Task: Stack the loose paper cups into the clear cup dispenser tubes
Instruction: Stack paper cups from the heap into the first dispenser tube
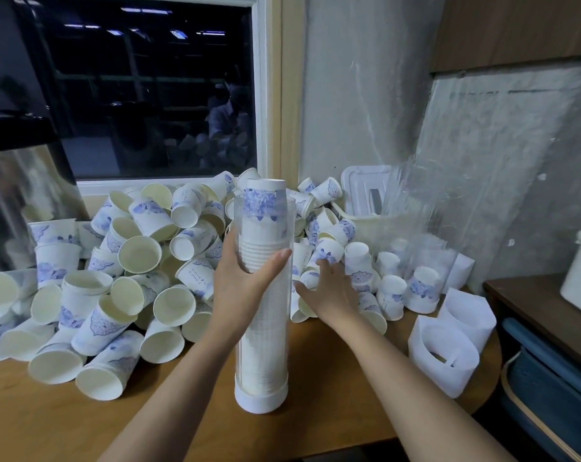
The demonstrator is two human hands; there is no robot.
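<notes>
While steadying tube (262, 328) with left hand (245, 278) wrapped round it, reached right hand (329, 291), spread flat and holding nothing, into loose cups (139, 248). Needed next: pinch on one cup, nesting onto near-full stack (265, 198).

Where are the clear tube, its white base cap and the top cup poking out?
clear dispenser tube (265, 345): head view, lower wall.
white base cap (260, 400): head view, front side.
top cup (264, 203): head view, printed side.
</notes>
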